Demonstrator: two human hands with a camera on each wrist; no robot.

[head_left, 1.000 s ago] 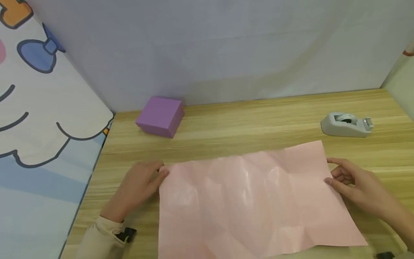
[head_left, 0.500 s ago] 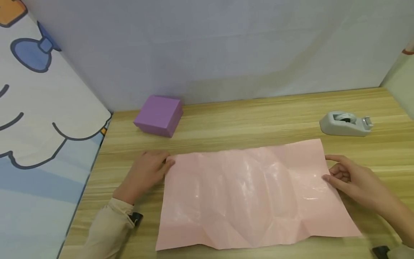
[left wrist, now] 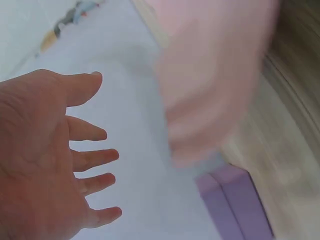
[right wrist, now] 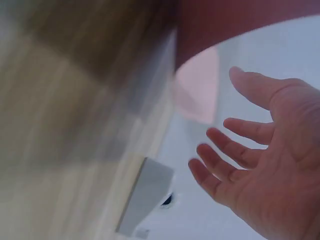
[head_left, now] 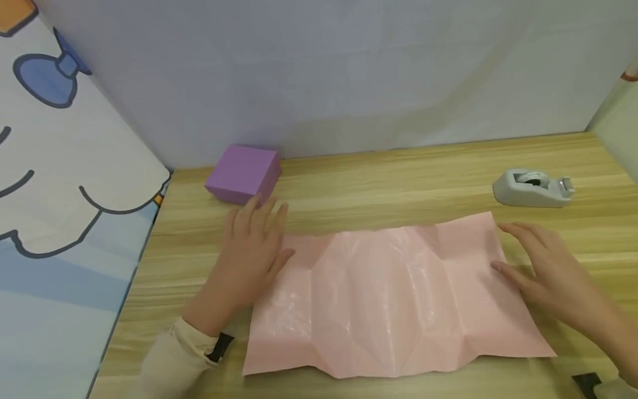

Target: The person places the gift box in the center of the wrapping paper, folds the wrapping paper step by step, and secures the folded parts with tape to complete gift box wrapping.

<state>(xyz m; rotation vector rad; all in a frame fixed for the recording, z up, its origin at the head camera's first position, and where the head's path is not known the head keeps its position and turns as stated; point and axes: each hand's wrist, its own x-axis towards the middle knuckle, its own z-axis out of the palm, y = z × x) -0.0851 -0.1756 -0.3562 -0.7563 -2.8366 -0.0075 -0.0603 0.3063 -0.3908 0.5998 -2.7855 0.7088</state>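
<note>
Your left grip [head_left: 244,263] and right grip [head_left: 550,271] are loose, empty; the paper [head_left: 381,293] runs lengthwise between them, the box [head_left: 241,170] beyond its far-left corner, nearer your left.

Seen from where I stand, a glossy pink sheet [head_left: 379,310], creased and wavy along its edges, lies spread across a wood-grain table [head_left: 389,191]. Beyond it, a purple box [head_left: 244,169] sits at far left, a grey tape dispenser [head_left: 523,194] at right.
</note>
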